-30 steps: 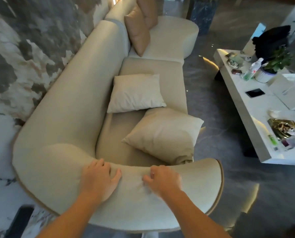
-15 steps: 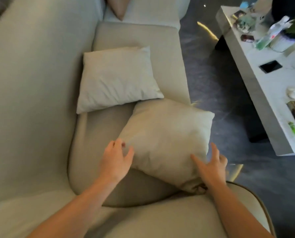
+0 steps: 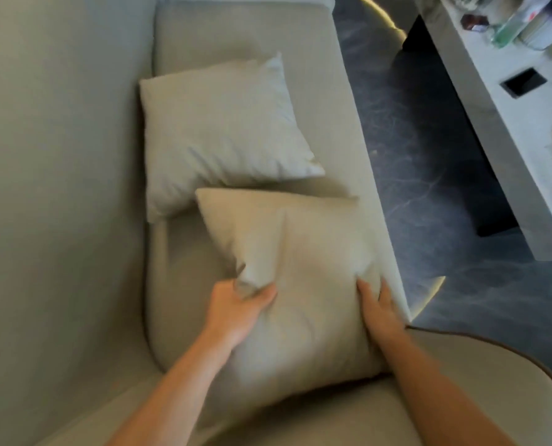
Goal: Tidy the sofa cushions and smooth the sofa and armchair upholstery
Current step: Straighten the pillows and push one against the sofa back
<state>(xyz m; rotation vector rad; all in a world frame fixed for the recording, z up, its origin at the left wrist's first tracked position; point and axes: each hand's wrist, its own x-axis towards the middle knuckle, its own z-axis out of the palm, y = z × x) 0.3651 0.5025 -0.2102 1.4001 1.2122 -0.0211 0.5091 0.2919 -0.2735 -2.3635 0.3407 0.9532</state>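
Beige sofa (image 3: 75, 188) beside dark floor (image 3: 429, 188); left hand (image 3: 236, 312) pinches beige cushion (image 3: 300, 284), right hand (image 3: 380, 313) spread flat on it.

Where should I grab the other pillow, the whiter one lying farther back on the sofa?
Probably by its two near corners, reaching from the armrest end. The whiter pillow lies flat on the sofa seat, and its near left corner is free, though the beige pillow, held by both hands, covers part of its near edge.

Dim, soft light; motion blur, bowed edges.
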